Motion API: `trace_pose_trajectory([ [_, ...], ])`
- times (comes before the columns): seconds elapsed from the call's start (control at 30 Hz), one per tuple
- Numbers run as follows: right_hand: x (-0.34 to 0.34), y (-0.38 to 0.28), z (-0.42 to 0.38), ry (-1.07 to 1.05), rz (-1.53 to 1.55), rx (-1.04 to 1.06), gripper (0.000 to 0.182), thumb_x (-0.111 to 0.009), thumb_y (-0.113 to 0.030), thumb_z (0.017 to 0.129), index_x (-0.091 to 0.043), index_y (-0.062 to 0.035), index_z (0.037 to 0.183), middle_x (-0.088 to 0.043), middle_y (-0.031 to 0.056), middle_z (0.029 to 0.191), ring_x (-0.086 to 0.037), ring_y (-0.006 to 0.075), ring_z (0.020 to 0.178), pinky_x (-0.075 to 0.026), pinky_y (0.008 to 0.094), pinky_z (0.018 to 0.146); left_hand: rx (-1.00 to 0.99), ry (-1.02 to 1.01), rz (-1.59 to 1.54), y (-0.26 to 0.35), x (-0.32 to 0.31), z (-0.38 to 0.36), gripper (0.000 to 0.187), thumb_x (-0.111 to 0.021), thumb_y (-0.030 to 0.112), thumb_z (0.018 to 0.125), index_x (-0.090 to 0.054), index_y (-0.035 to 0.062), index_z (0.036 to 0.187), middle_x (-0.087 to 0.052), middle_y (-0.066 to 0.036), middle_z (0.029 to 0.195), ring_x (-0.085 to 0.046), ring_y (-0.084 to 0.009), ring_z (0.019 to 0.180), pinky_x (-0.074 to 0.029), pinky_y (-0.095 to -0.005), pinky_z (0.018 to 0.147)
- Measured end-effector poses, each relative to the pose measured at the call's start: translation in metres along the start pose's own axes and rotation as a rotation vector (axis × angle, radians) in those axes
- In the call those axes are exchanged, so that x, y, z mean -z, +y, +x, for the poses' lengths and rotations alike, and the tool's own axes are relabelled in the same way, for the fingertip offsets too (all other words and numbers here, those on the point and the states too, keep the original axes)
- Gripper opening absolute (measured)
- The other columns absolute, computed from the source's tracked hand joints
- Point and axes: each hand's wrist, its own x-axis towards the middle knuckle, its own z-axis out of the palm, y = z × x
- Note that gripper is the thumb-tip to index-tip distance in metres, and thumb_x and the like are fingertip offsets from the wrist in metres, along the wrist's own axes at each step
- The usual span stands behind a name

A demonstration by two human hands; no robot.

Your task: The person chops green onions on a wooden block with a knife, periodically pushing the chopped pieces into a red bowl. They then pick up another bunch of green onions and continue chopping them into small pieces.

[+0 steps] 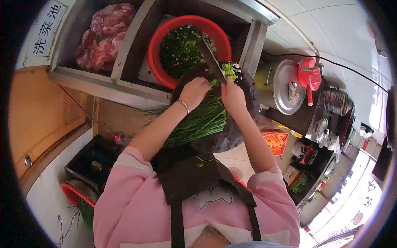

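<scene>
A round dark chopping board carries a thick bunch of long green onions. My left hand has its fingers bent together over the cut end of the green stalks, beside the blade. In my right hand is the handle of a cleaver, its blade pointing up and to the left. Chopped pieces lie on the board just right of the blade. Beyond the board, a red basin holds a heap of chopped greens.
Raw meat lies in the left sink compartment, whose metal rim borders the basin. A lidded pot and red ladle stand at the right. Below them is a basket of orange sticks.
</scene>
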Motion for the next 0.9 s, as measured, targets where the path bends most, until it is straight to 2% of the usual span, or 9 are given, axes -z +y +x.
trace_pose_trajectory([
  [0.17,-0.001,-0.015,0.028,0.090,0.053,0.073,0.018,-0.049,-0.020,0.092,-0.046,-0.0058,0.101,-0.062,0.0249,0.074,-0.062,0.0446,0.072,-0.049,0.0545,0.063,-0.071,0.000,0.042,-0.001,-0.004,0.001,0.006,-0.067,0.013,0.079,-0.066,0.0075,0.083,-0.064,-0.007,0.091,-0.061,-0.0269,0.089,-0.053,-0.0374,0.076],
  [0.23,0.006,-0.014,0.028,0.101,0.087,0.107,0.018,-0.049,-0.021,0.092,-0.046,-0.0056,0.100,-0.063,0.0252,0.074,-0.062,0.0447,0.070,-0.049,0.0549,0.062,-0.029,-0.024,0.037,0.000,-0.002,0.006,0.007,-0.067,0.013,0.079,-0.067,0.0081,0.084,-0.064,-0.007,0.091,-0.061,-0.0269,0.088,-0.053,-0.0378,0.076],
  [0.37,0.009,-0.016,0.002,-0.033,-0.065,0.001,0.019,-0.049,-0.021,0.091,-0.046,-0.0050,0.101,-0.065,0.0250,0.080,-0.063,0.0438,0.072,-0.051,0.0529,0.063,-0.056,0.026,0.033,-0.003,-0.007,0.007,0.007,-0.067,0.014,0.079,-0.067,0.0087,0.084,-0.064,-0.008,0.089,-0.061,-0.0273,0.085,-0.053,-0.0381,0.075],
  [0.43,-0.001,-0.018,0.012,0.022,-0.069,0.021,0.020,-0.050,-0.021,0.091,-0.046,-0.0048,0.101,-0.065,0.0244,0.079,-0.064,0.0431,0.070,-0.051,0.0521,0.063,-0.018,-0.024,0.036,-0.002,-0.006,0.007,0.007,-0.066,0.015,0.080,-0.067,0.0089,0.083,-0.065,-0.007,0.089,-0.061,-0.0275,0.083,-0.053,-0.0388,0.074],
  [0.53,-0.004,-0.028,0.034,0.053,-0.049,0.105,0.021,-0.051,-0.022,0.092,-0.046,-0.0047,0.103,-0.065,0.0234,0.077,-0.064,0.0421,0.069,-0.051,0.0515,0.060,-0.023,0.016,0.056,0.003,0.000,0.009,0.008,-0.067,0.016,0.080,-0.066,0.0084,0.082,-0.065,-0.007,0.088,-0.061,-0.0271,0.083,-0.052,-0.0390,0.073],
  [0.67,0.008,-0.008,0.010,0.063,0.008,0.092,0.022,-0.051,-0.022,0.092,-0.048,-0.0054,0.106,-0.064,0.0228,0.073,-0.064,0.0424,0.070,-0.051,0.0528,0.061,0.040,-0.039,0.063,0.002,0.004,0.011,0.009,-0.067,0.016,0.079,-0.066,0.0076,0.082,-0.065,-0.007,0.089,-0.061,-0.0263,0.083,-0.052,-0.0386,0.073],
  [0.77,0.001,-0.008,-0.003,-0.026,-0.056,0.018,0.022,-0.051,-0.022,0.092,-0.048,-0.0051,0.106,-0.064,0.0237,0.074,-0.063,0.0430,0.070,-0.050,0.0528,0.061,0.002,-0.029,0.095,-0.003,-0.005,0.005,0.010,-0.068,0.017,0.078,-0.067,0.0075,0.083,-0.066,-0.007,0.088,-0.061,-0.0254,0.084,-0.053,-0.0379,0.075],
  [0.83,-0.004,-0.017,0.010,-0.005,-0.033,-0.009,0.022,-0.050,-0.023,0.092,-0.048,-0.0042,0.103,-0.063,0.0240,0.073,-0.063,0.0436,0.070,-0.050,0.0533,0.062,-0.053,0.001,0.108,-0.004,-0.006,0.005,0.010,-0.068,0.016,0.078,-0.068,0.0083,0.084,-0.066,-0.007,0.089,-0.061,-0.0254,0.085,-0.053,-0.0381,0.076],
  [0.9,-0.008,-0.021,0.027,0.098,0.071,0.118,0.021,-0.049,-0.023,0.093,-0.047,-0.0039,0.102,-0.063,0.0239,0.073,-0.063,0.0436,0.071,-0.050,0.0540,0.062,-0.043,-0.007,0.113,0.001,-0.004,0.003,0.010,-0.067,0.016,0.079,-0.068,0.0085,0.085,-0.066,-0.007,0.089,-0.061,-0.0255,0.085,-0.053,-0.0382,0.076],
])
